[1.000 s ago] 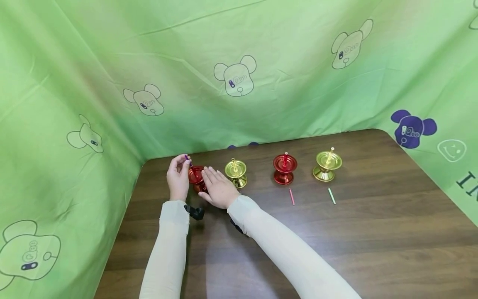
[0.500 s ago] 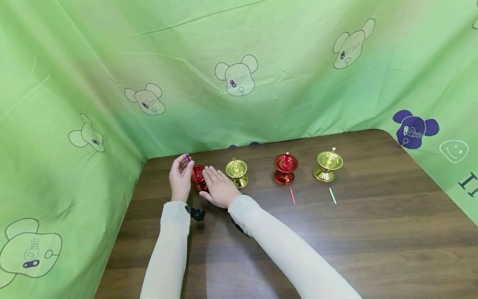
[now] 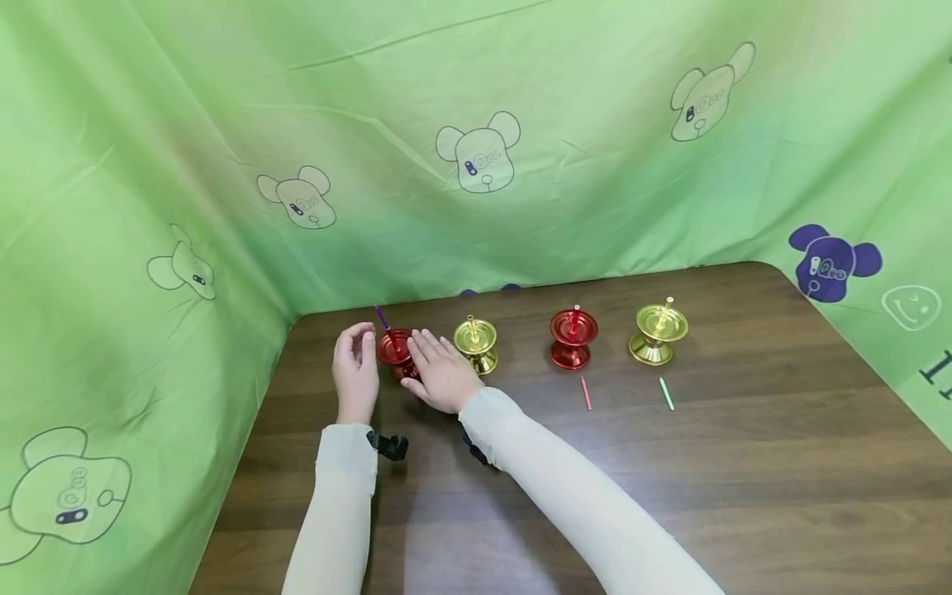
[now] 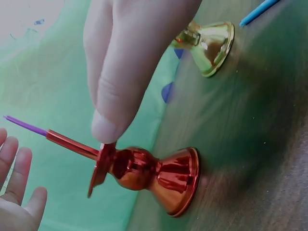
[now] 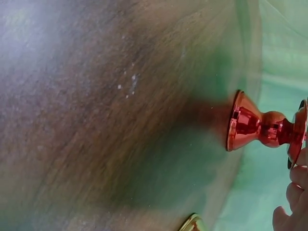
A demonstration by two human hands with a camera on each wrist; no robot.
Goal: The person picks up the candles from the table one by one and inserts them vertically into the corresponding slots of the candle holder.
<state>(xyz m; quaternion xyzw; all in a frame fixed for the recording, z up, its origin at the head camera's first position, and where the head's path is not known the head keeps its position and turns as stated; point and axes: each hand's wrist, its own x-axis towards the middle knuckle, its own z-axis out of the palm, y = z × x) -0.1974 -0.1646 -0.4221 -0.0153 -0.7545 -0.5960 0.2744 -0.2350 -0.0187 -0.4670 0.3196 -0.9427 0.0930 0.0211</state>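
Observation:
A purple candle (image 3: 382, 316) stands slightly tilted in the tube of the leftmost red candle holder (image 3: 392, 347), also plain in the left wrist view. Just left of it my left hand (image 3: 355, 376) hovers with loosely bent fingers, apart from the candle and holding nothing; its fingertips (image 4: 21, 168) show at the lower left of the left wrist view. My right hand (image 3: 442, 376) lies with fairly straight fingers against the right side of that holder's dish, touching the rim. In the right wrist view the holder's red base (image 5: 243, 122) is upright on the table.
Right of my right hand stands a gold candle holder (image 3: 476, 335), partly covered. Farther right are another red holder (image 3: 573, 335) and a gold one (image 3: 658, 330). Before them lie a pink candle (image 3: 586, 393) and a green candle (image 3: 666, 394). A blue candle (image 4: 260, 12) lies near the first gold holder.
My left hand has let go of the purple candle and drawn slightly left and down; the candle now stands by itself in the red holder. My right hand stays at the rim.

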